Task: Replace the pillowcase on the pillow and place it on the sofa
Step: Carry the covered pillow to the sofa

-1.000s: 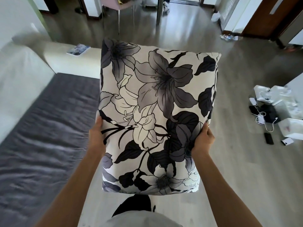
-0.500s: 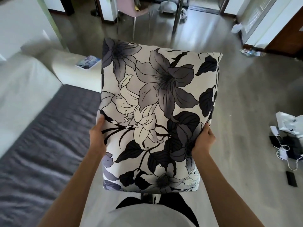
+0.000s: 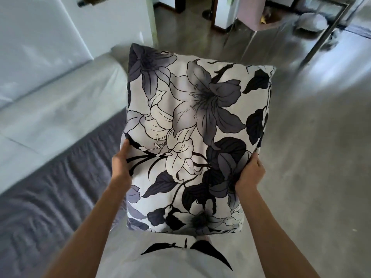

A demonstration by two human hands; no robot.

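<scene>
Sofa [image 3: 50,121] fills the left side: pale backrest and seat edge, dark grey throw [image 3: 46,201] rumpled over the seat. Grey floor [image 3: 313,157] takes the right side and the far end of the room, blurred. Metal table legs [image 3: 321,39] and something pink [image 3: 259,13] at the top, too blurred to say more

Pillow [image 3: 192,137] is up in the air in front of me, upright, face toward me, tilted slightly. It hangs just right of the sofa edge, its left side overlapping the throw in view, not resting on anything. Case is on it: white with grey and black lilies, covering all I can see

Left hand [image 3: 121,165] grips the pillow's left edge about mid-height, thumb on the front, fingers wrapped behind and out of sight

Right hand [image 3: 250,173] grips the right edge at about the same height, thumb pressed into the front, fingers curled round the back, hidden

Both forearms come up from the bottom of view, and my pale top shows between them under the pillow
</scene>
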